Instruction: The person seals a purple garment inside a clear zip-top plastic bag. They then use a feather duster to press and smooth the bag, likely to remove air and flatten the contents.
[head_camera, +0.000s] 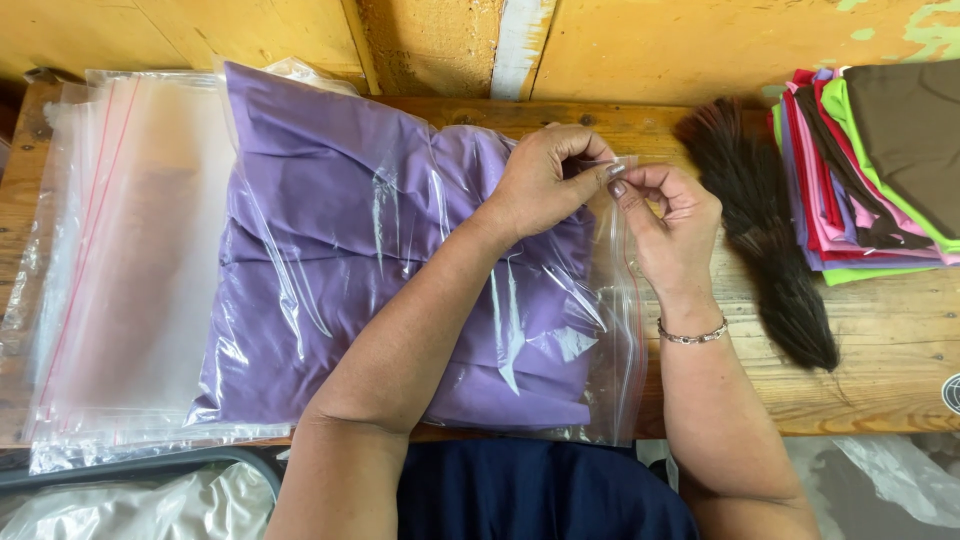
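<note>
A folded purple cloth (330, 250) lies inside a clear zip bag (615, 330) on a wooden table (890, 350). The bag's mouth with its red zip line faces right. My left hand (545, 180) and my right hand (670, 225) meet at the far end of that mouth. Both pinch the bag's top edge between thumb and fingers. A silver bracelet (692, 336) sits on my right wrist.
A stack of empty clear zip bags (120, 260) lies at the left of the table. A dark brush of fibres (765, 230) lies right of my hands. Folded cloths in several colours (870, 170) are piled at the far right. A yellow wall stands behind.
</note>
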